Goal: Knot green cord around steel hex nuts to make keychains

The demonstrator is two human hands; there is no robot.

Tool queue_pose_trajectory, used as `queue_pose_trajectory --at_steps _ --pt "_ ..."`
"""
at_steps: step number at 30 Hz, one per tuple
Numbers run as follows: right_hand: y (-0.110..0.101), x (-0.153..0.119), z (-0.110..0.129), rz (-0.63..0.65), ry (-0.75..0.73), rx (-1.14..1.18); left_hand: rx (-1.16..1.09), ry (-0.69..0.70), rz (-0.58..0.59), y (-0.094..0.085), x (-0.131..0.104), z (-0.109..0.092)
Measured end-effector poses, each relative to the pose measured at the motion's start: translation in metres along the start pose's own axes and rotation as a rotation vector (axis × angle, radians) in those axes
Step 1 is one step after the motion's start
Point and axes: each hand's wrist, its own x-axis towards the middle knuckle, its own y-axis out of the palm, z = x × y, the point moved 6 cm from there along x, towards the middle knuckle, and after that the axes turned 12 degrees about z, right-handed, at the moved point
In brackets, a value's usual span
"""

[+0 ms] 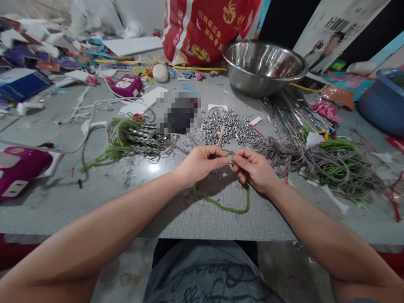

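In the middle of the table, my left hand (203, 164) and my right hand (255, 169) meet almost fingertip to fingertip. Both are closed in a pinch on a thin cord, whose green length (232, 209) hangs in a loop onto the table below them. Its greyish part runs between the fingertips; whether a bead sits there is too small to tell. Just beyond my hands lies a pile of shiny silver beads (243, 131), with a small wooden stick (221, 135) on it. A bundle of green and grey cords strung with silver beads (139, 141) lies left of my hands.
Loose grey and green cords (293, 158) lie on the right. Behind them stand a steel bowl (252, 82) and a blue basin (377, 105). A red bag (192, 33) is at the back. Purple power sockets (23, 172) with a white cable and scraps lie on the left.
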Motion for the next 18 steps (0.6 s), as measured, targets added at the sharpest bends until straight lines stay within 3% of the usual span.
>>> queue_pose_trajectory --at_steps 7,14,18 --pt "0.001 -0.001 0.002 -0.002 -0.013 -0.026 -0.225 -0.017 0.092 0.005 0.001 0.005" --pt "0.006 -0.005 0.001 0.162 0.088 0.107 -0.314 -0.078 0.307 0.015 -0.001 0.006" --pt "0.010 -0.005 -0.002 0.239 0.155 0.141 -0.345 -0.096 0.349 0.016 -0.001 0.006"
